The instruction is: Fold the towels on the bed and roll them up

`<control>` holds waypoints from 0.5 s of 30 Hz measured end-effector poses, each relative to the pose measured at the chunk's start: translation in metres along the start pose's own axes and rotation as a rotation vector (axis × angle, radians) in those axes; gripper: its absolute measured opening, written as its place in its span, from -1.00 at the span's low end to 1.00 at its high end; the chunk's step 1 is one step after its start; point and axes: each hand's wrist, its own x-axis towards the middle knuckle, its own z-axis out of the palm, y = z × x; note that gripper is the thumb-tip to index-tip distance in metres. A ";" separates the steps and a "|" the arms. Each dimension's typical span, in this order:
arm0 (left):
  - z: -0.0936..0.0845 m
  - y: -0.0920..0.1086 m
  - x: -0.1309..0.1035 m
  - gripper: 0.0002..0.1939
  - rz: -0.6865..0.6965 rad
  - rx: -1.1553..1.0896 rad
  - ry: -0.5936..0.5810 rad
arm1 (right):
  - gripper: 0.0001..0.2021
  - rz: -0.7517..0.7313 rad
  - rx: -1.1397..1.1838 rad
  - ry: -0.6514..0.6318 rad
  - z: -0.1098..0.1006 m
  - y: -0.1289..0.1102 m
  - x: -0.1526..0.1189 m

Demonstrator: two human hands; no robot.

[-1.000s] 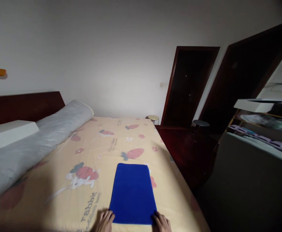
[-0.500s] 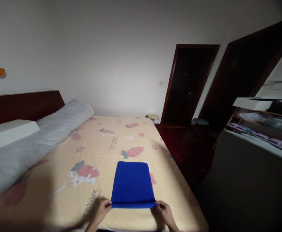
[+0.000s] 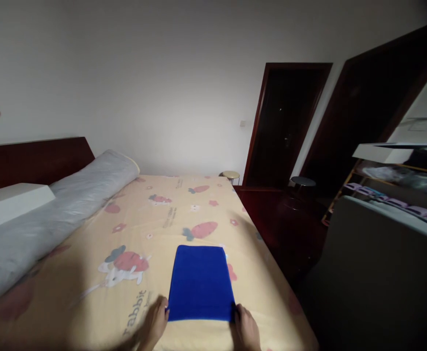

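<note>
A blue cloth [image 3: 201, 282], folded into a flat rectangle, lies on the patterned bed sheet [image 3: 173, 222] near the bed's front edge. At its near left corner my left hand [image 3: 158, 318] is closed, thumb and fingers on the cloth's edge. My right hand [image 3: 247, 325] grips the near right corner in the same way. The near edge runs straight between both hands and lies flat. Part of each hand's fingers is hidden from view.
A grey wrapped roll [image 3: 89, 187] and a white box [image 3: 14, 204] are on the bed's left side, by the dark headboard [image 3: 34, 161]. Past the right edge are a black stool [image 3: 303, 182], a shelf with lilac items [image 3: 396, 203] and a dark panel [image 3: 378, 273].
The raised strip along the cloth's near edge has gone down flat. Both hands have come slightly lower in view and turned, staying at the two near corners.
</note>
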 end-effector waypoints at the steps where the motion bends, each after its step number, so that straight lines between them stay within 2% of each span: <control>1: 0.002 0.002 -0.004 -0.65 -0.010 0.031 0.026 | -0.77 -0.021 -0.028 0.025 0.001 -0.001 -0.003; 3: 0.004 0.005 -0.010 -0.55 0.011 0.106 0.065 | -0.72 -0.093 -0.105 0.083 0.004 -0.001 -0.009; 6: 0.004 0.009 -0.015 -0.47 0.105 0.195 0.015 | -0.68 -0.170 -0.211 0.125 0.007 0.005 -0.014; 8: 0.003 0.012 -0.017 -0.49 0.120 0.186 -0.015 | -0.69 -0.158 -0.240 0.106 0.008 0.012 -0.015; 11: 0.003 0.015 -0.019 -0.61 0.102 0.158 0.047 | -0.72 -0.108 -0.308 0.092 0.012 0.019 -0.017; 13: 0.006 0.018 -0.021 -0.66 0.104 0.167 0.105 | -0.68 -0.092 -0.351 0.108 0.020 0.012 -0.022; 15: 0.010 0.021 -0.022 -0.65 0.095 0.210 0.158 | -0.61 -0.189 -0.335 0.079 0.036 -0.006 -0.030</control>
